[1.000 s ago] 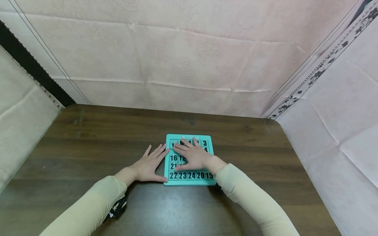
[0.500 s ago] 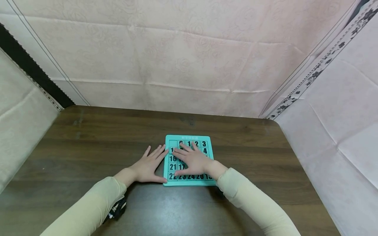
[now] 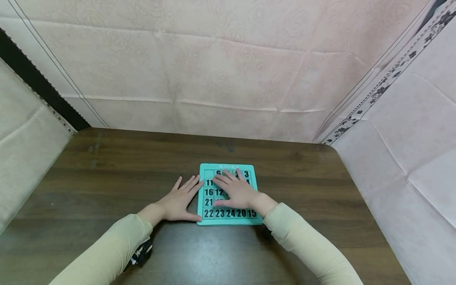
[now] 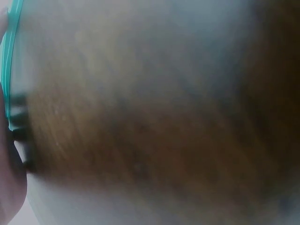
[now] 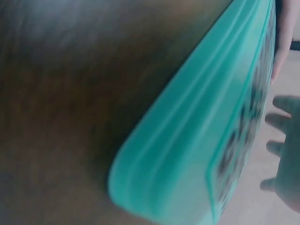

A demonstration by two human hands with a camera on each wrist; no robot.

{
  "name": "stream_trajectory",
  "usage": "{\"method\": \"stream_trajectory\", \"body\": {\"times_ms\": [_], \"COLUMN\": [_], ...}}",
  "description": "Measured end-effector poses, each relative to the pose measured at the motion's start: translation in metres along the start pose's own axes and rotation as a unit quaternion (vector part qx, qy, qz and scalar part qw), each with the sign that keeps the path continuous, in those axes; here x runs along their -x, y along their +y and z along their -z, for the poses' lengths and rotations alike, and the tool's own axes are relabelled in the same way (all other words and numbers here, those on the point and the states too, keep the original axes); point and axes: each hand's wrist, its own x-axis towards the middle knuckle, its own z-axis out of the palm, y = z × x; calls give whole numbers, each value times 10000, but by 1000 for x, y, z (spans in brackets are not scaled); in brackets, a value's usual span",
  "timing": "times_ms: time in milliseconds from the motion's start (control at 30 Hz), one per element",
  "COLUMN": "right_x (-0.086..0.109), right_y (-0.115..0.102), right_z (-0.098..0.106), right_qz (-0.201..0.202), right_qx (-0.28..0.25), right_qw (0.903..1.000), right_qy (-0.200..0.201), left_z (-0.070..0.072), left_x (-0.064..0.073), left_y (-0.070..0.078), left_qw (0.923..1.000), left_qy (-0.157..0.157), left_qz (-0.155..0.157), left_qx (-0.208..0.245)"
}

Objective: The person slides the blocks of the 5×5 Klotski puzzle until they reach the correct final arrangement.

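Note:
A turquoise number slide puzzle (image 3: 230, 213) lies flat on the wooden table, its square tiles printed with black numbers. My left hand (image 3: 179, 200) rests along the puzzle's left edge, fingers straight and spread, with forefinger and thumb tips at the frame. Over the tiles is my right hand (image 3: 236, 194), palm down with fingers extended and spread; it hides the middle and part of the right columns. Tiles such as 22, 23, 24, 20 and 15 show in the bottom row. In the right wrist view, the puzzle's thick rounded corner (image 5: 164, 187) fills the middle, fingers beyond it.
The brown wooden table (image 3: 124, 170) stretches around the puzzle on all sides. Pale patterned cloth (image 3: 213, 79) hangs behind its far edge and at both sides. A dark device (image 3: 141, 253) is strapped under the left wrist.
My right hand has shifted slightly right and away over the tiles since half a second ago, uncovering the bottom row. The left hand and the puzzle stay in place.

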Motion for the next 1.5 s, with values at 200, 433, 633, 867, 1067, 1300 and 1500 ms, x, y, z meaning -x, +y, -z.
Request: {"method": "stream_trajectory", "body": {"times_ms": [200,433,633,867,1067,1300,1500], "right_x": [-1,-4,-7,-12,-16,-19,-22], "right_y": [11,12,8,4,0,-5,-6], "right_z": [-3,-3,-1,0,3,4,4], "right_qz": [-469,-434,-402,-307,-292,-287,-300], "right_qx": [-40,68,156,191,99,137,203], "right_qw": [9989,9990,9991,9993,9995,9993,9990], "right_qy": [71,70,55,-32,-113,-178,-261], "left_z": [0,-1,-2,-2,-2,-1,-2], "left_x": [0,0,0,0,-1,-1,0], "left_y": [0,-1,-1,-2,-2,-1,-2], "left_qw": [10000,10000,10000,10000,10000,10000,10000], "left_qy": [-6,72,11,-2,-2,-14,-13], "left_qz": [38,-20,41,55,19,-10,-9], "left_qx": [24,42,-24,-30,8,19,-1]}}
